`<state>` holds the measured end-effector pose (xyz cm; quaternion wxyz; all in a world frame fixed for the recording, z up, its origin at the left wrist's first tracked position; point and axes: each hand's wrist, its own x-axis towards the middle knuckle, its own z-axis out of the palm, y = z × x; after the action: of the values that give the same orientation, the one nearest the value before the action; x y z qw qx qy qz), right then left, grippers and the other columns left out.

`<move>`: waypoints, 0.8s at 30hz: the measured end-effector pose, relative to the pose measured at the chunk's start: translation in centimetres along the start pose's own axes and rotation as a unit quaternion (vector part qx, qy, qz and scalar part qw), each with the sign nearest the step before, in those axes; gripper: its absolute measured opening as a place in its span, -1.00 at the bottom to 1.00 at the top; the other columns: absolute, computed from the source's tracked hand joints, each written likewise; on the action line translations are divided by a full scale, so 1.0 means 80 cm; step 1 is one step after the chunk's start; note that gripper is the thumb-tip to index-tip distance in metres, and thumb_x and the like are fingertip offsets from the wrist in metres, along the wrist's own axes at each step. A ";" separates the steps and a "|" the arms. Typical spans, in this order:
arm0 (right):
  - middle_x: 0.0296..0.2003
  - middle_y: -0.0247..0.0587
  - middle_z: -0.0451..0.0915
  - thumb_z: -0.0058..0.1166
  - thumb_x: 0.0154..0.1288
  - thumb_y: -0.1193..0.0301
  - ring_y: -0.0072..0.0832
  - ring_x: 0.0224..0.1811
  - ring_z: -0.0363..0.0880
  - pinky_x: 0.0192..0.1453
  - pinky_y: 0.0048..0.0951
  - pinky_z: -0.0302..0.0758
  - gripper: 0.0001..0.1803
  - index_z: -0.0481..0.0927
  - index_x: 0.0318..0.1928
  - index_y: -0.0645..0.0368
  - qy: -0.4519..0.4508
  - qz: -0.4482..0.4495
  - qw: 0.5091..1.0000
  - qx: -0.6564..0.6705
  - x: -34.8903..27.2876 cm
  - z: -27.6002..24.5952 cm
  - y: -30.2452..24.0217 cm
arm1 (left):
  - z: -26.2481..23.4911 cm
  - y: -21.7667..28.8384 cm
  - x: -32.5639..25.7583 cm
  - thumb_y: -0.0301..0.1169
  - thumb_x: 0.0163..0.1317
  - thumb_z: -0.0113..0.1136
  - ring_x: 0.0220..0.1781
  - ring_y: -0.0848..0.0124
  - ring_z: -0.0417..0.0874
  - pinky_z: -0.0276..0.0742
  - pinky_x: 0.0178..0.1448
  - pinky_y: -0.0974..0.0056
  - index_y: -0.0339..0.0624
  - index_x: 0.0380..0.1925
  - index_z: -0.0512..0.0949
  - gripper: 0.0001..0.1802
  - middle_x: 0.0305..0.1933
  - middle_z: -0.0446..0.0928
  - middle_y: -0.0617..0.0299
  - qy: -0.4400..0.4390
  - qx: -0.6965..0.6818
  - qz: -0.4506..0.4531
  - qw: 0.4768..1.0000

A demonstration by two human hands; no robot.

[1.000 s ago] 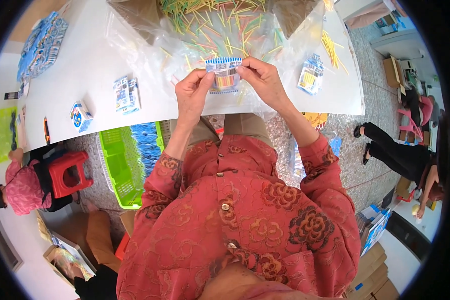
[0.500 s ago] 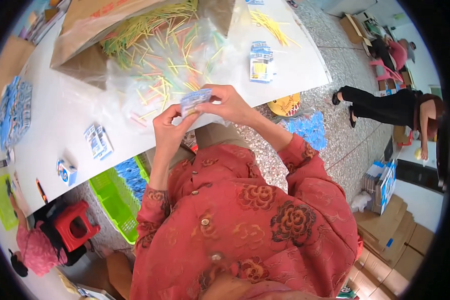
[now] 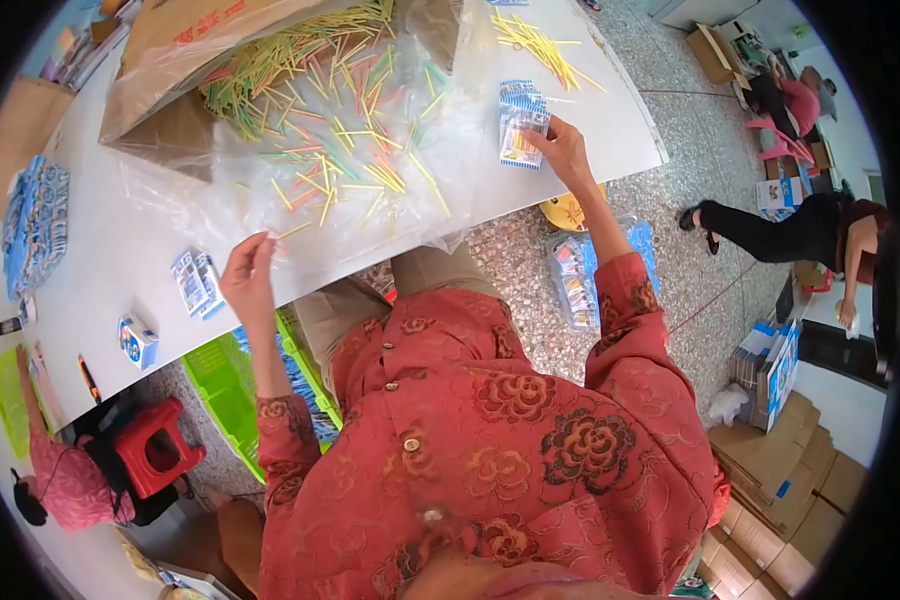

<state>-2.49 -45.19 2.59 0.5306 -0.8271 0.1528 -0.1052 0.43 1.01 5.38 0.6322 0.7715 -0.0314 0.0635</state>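
Note:
My right hand (image 3: 564, 150) reaches out to the right over the white table (image 3: 100, 270) and grips the edge of a small blue-and-white packet (image 3: 521, 133) that lies on a little pile there. My left hand (image 3: 248, 278) rests at the near edge of a clear plastic sheet (image 3: 440, 150), fingertips drawn together beside a loose yellow stick (image 3: 294, 231); whether they pinch anything is unclear. Many thin yellow, green and pink sticks (image 3: 310, 90) spill over the sheet from a brown cardboard box (image 3: 180, 35).
Small blue-and-white boxes (image 3: 196, 283) and one more (image 3: 137, 342) lie on the table's left part. A green crate (image 3: 220, 395) and red stool (image 3: 153, 447) stand below. A clear bin of packets (image 3: 578, 285) sits on the floor. Another person (image 3: 805, 225) is at right, one more (image 3: 60, 480) at lower left.
Both hands held one packet in front of me before. Now the right hand has carried it out to the pile at right, and the left hand has dropped to the plastic sheet's near edge.

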 end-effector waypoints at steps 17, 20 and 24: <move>-0.10 -0.22 0.43 0.12 0.20 0.49 -0.62 -0.44 0.32 -0.39 -0.60 0.34 -0.59 0.42 0.08 0.18 0.126 -0.217 0.953 -0.169 -0.050 0.062 -0.050 | -0.196 -0.108 0.022 -0.06 -0.18 0.44 -0.17 0.19 0.60 0.50 -0.10 0.16 -0.21 -0.25 0.58 -0.45 -0.25 0.60 0.09 0.227 0.427 -0.151 0.862; -0.02 -0.25 0.44 0.05 0.18 0.61 -0.61 -0.43 0.39 -0.49 -0.65 0.32 -0.76 0.55 -0.12 0.17 0.012 -0.243 0.953 -0.183 -0.069 0.099 -0.080 | -0.190 -0.100 0.023 -0.10 -0.18 0.44 -0.33 0.30 0.65 0.52 -0.20 0.24 -0.17 -0.36 0.61 -0.55 -0.40 0.64 0.21 0.246 0.366 -0.188 0.878; -0.02 -0.25 0.45 0.03 0.17 0.63 -0.61 -0.39 0.45 -0.48 -0.63 0.35 -0.79 0.55 -0.16 0.19 -0.072 -0.263 0.957 -0.103 -0.086 0.143 -0.114 | -0.198 -0.108 0.027 -0.13 -0.17 0.44 -0.37 0.38 0.65 0.53 -0.24 0.27 -0.14 -0.42 0.63 -0.62 -0.44 0.65 0.26 0.262 0.310 -0.166 0.899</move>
<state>-3.72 -29.44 6.05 0.4056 -0.8937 -0.0982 -0.1650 2.77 18.31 0.31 0.3481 0.8779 0.2852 0.1637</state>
